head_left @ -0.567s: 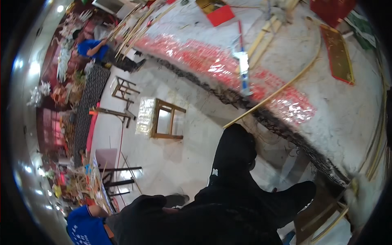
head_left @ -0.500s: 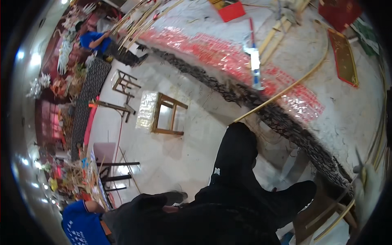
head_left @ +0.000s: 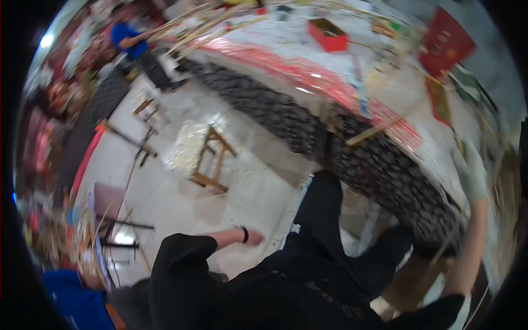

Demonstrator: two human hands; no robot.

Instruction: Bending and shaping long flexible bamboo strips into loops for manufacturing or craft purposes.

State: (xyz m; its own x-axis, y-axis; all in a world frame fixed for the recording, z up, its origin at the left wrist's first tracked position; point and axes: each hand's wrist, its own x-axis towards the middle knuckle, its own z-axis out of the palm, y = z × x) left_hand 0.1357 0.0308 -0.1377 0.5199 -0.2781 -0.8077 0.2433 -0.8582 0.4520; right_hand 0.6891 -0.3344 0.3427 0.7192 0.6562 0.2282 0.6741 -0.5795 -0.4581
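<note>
Head view. Right hand (head_left: 471, 171): gloved, raised at counter (head_left: 385, 93) edge, fingers loosely spread, nothing gripped; thin bamboo strips (head_left: 498, 181) just beside it. Left hand (head_left: 254, 237): low by body, over floor (head_left: 258, 181), dark wristband, blurred, grip cannot tell. Red box (head_left: 328, 34) far on counter. Wooden stool (head_left: 212, 159) on floor.

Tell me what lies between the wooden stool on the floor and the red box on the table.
In the head view, between the wooden stool and the red box: bare pale floor, then the table's dark patterned skirt and red edge strip.
</note>
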